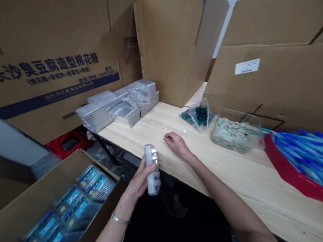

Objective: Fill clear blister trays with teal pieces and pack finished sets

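Note:
My left hand [141,178] grips a stack of clear plastic blister trays [151,168], held upright on edge in front of the table's near edge. A silvery bracelet sits on that wrist. My right hand [177,143] hovers at or rests on the wooden tabletop, its fingers curled together. Whether anything is pinched in them is hidden. Just behind those fingers lies a single flat clear plastic tray [181,131], hard to see against the wood. A plastic bag of dark teal pieces [198,116] stands beyond it.
Stacked clear plastic packs [124,104] line the table's back left. At right are a clear tub of small printed packets [235,132] and a red basin [286,169] of blue sticks. A carton [86,157] of blue-printed packs stands lower left. Large cardboard boxes [172,38] rise behind.

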The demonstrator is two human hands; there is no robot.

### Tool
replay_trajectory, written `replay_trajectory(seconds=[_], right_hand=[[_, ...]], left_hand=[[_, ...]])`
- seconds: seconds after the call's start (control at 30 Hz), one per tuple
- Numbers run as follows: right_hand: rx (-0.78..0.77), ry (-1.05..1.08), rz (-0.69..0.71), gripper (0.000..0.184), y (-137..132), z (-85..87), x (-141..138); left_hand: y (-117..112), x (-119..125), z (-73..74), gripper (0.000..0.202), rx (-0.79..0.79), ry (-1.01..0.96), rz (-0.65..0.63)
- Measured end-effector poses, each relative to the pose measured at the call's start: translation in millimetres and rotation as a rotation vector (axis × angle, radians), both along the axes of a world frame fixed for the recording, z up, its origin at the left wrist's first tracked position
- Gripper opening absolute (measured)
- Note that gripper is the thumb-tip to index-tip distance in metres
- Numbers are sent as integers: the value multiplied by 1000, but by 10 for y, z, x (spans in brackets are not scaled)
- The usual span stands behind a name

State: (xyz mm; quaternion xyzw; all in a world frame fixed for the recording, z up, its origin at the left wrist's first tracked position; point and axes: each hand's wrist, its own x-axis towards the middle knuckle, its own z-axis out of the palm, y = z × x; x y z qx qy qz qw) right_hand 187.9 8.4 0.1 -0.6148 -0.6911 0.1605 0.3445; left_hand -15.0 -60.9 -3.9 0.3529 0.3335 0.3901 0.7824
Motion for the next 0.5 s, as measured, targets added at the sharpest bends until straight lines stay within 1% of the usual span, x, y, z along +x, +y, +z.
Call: replay_trajectory(seconds=[0.07, 0.1, 0.17, 0.2, 0.27, 0.33, 0.5], right_hand=[[-50, 362, 96, 24, -274, 183, -78], [-100, 480, 147, 24, -403, 267, -124], [-189, 636, 216, 23, -610, 390, -212], [-219, 688, 227, 22, -680, 424, -246], [-254, 770, 220, 21, -755, 444, -281], [-272, 826, 213, 20, -772, 427, -273], [-288, 921, 290, 18, -782, 386, -216]], left_hand=[[6, 52, 14, 67, 34, 6, 9], [4, 86, 23, 70, 57, 7, 16], [-9, 164, 42, 75, 111, 3, 32], [-19, 203, 50, 77, 137, -2, 40], [-39, 270, 56, 79, 173, -8, 48], [-53, 311, 53, 81, 183, -8, 49], [-67, 315, 42, 85, 188, 6, 44]])
